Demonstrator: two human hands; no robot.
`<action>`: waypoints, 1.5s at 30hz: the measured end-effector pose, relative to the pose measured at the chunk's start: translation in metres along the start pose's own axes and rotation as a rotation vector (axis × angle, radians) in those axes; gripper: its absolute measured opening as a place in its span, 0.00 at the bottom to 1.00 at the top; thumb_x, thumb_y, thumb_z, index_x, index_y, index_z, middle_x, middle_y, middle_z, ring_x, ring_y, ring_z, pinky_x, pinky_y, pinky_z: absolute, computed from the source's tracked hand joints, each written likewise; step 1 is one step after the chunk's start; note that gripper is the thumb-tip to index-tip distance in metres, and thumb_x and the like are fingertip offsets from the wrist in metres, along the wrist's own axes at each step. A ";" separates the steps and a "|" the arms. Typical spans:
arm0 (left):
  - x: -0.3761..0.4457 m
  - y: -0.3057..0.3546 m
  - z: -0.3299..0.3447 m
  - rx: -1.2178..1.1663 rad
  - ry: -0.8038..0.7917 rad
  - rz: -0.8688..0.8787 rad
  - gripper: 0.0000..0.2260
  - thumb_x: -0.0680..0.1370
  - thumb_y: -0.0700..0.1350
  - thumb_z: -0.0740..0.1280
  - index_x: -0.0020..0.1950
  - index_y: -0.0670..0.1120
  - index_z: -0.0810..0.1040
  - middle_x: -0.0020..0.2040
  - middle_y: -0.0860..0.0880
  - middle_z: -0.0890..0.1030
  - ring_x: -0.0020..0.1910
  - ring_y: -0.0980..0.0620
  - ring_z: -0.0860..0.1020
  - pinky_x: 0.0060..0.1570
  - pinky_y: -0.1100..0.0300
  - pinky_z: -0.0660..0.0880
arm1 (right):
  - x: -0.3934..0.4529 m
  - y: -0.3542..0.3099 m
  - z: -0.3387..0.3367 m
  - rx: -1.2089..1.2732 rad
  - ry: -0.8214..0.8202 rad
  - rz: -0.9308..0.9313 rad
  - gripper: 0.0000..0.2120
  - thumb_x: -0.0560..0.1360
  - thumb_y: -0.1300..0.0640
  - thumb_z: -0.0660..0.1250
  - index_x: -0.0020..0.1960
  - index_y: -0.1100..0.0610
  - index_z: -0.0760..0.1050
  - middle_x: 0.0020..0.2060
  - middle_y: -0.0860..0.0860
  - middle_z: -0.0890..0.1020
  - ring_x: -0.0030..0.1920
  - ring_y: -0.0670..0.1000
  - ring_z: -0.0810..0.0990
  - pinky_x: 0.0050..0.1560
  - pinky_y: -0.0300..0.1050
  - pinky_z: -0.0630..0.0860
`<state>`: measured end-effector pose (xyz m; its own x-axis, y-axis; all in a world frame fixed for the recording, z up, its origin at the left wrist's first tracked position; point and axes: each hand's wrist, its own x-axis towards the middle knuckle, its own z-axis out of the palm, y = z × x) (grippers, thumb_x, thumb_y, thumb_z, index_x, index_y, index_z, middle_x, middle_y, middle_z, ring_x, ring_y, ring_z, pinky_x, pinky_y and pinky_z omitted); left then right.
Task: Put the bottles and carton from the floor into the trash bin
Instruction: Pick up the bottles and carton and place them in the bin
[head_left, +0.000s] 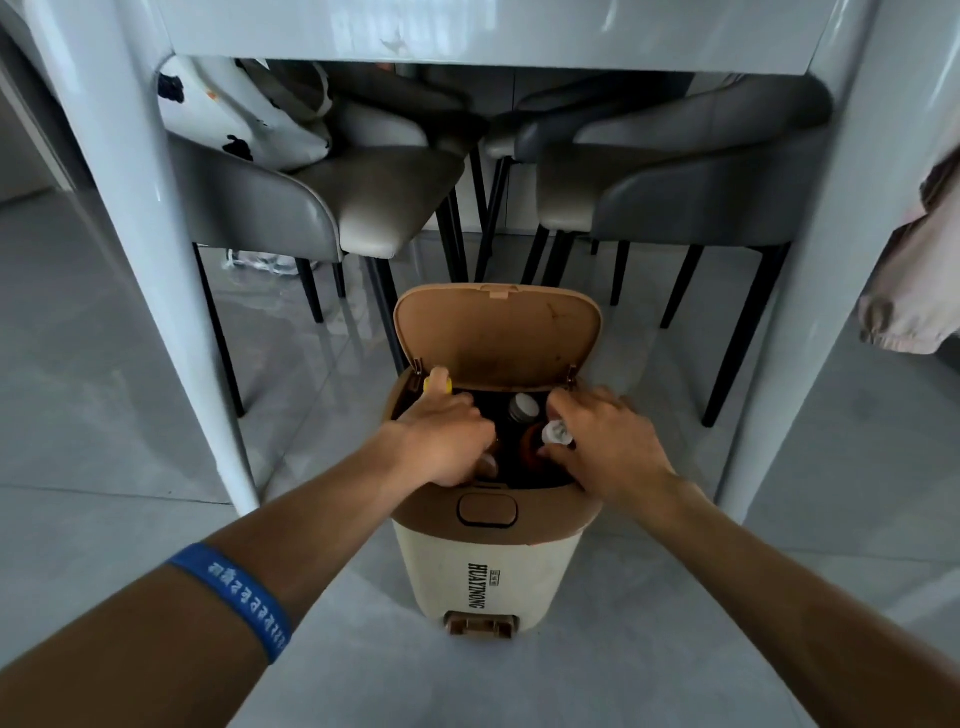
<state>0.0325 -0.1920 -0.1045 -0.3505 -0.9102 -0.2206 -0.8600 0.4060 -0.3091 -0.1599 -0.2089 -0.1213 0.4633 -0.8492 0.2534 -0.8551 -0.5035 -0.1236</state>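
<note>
A cream trash bin (488, 571) with a tan rim stands on the floor, its tan lid (496, 332) tipped up and back. Both my hands reach into its mouth. My left hand (441, 441) is closed around a bottle with a yellow cap (436, 380) that pokes up at the bin's back left corner. My right hand (608, 447) grips a brown bottle with a white cap (557, 432) inside the opening. Another bottle with a grey cap (523, 408) stands in the bin between my hands. No carton shows.
The bin sits under a white table (488, 36) between its thick legs (150, 249). Two grey chairs (363, 208) with thin black legs stand just behind it. A spotted bag (244, 114) rests on the left chair. Pale cloth (914, 280) hangs at the right edge.
</note>
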 end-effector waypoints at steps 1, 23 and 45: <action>0.001 0.001 0.001 -0.009 0.016 0.006 0.10 0.79 0.52 0.64 0.39 0.52 0.78 0.38 0.54 0.80 0.50 0.49 0.76 0.57 0.44 0.57 | 0.000 0.001 0.000 0.005 -0.057 0.020 0.18 0.72 0.43 0.71 0.55 0.52 0.71 0.53 0.53 0.80 0.57 0.56 0.75 0.52 0.50 0.72; -0.028 -0.062 -0.007 -0.825 -0.028 -0.122 0.09 0.71 0.48 0.77 0.50 0.53 0.82 0.47 0.53 0.82 0.48 0.52 0.80 0.49 0.53 0.78 | 0.048 -0.041 0.007 0.451 -0.440 0.045 0.17 0.77 0.57 0.67 0.66 0.53 0.75 0.58 0.52 0.81 0.57 0.51 0.79 0.56 0.44 0.76; -0.045 -0.085 -0.027 -0.806 0.291 -0.001 0.14 0.67 0.48 0.80 0.51 0.50 0.83 0.46 0.55 0.83 0.45 0.59 0.79 0.47 0.63 0.75 | 0.072 -0.038 0.006 0.538 0.126 -0.045 0.15 0.70 0.50 0.75 0.51 0.50 0.72 0.41 0.42 0.78 0.36 0.41 0.73 0.40 0.42 0.71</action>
<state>0.1112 -0.1876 -0.0435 -0.3359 -0.9400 0.0600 -0.8225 0.3238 0.4675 -0.0920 -0.2521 -0.1044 0.4371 -0.8158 0.3788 -0.5802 -0.5775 -0.5744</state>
